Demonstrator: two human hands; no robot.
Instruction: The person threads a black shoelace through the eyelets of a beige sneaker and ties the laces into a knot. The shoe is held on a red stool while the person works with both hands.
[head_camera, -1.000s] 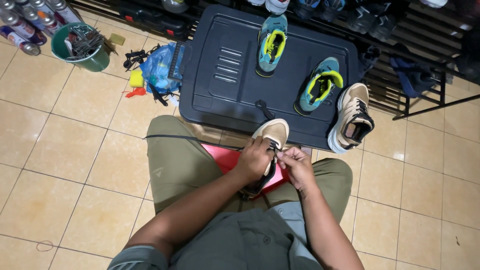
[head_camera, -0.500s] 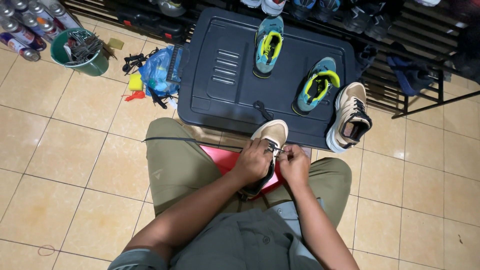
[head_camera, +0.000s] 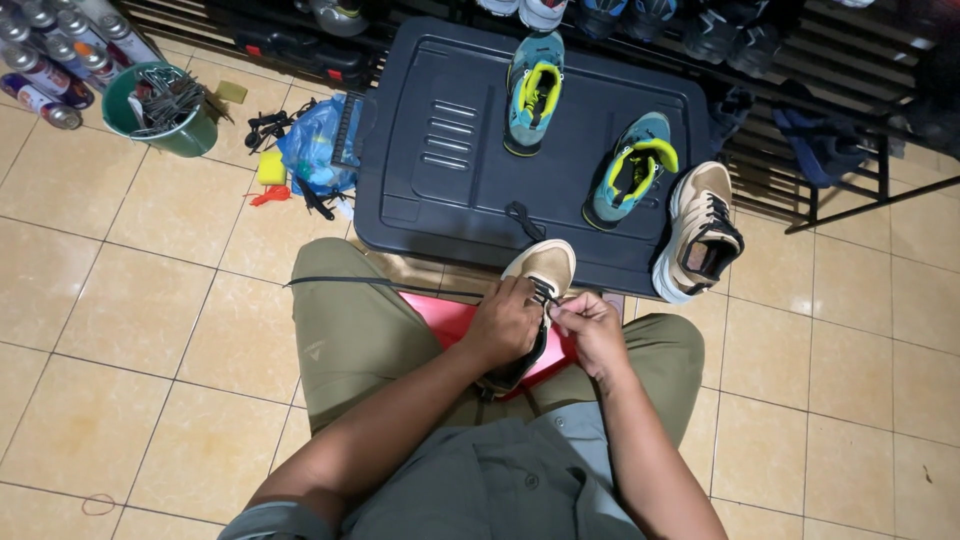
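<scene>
Tan suede and mesh make up the sneaker (head_camera: 535, 290) under attention; it rests on the seated person's lap, toe pointing away, over a red stool (head_camera: 450, 318) that shows between the olive-trousered knees. The left hand (head_camera: 503, 322) lies over the shoe's near side, fingers curled about the upper and gripping it. The right hand (head_camera: 590, 325) sits just beside the eyelets, its fingers pinched together on what appears to be the end of a black lace (head_camera: 340, 283); the exact contact is too small to confirm. That lace runs taut from the shoe across the left thigh and out to the left.

Directly ahead stands a dark plastic storage box (head_camera: 440, 190), lid closed, touching or nearly touching the knees. On its lid: two teal-and-yellow sneakers (head_camera: 533, 92) (head_camera: 630, 170), well apart from one another, and a loose black lace (head_camera: 522, 220) near the front edge. The matching tan sneaker (head_camera: 697, 232) leans at the box's right front corner, partly on the tiled floor (head_camera: 130, 300).

To the left of the box lie a blue plastic bag (head_camera: 312, 150), a yellow sponge (head_camera: 271, 167) and small dark oddments. Further left, a green bucket (head_camera: 165, 125) holds metal tools, with spray cans (head_camera: 50, 60) beside it. A dark shoe rack (head_camera: 800, 110) stands behind.
</scene>
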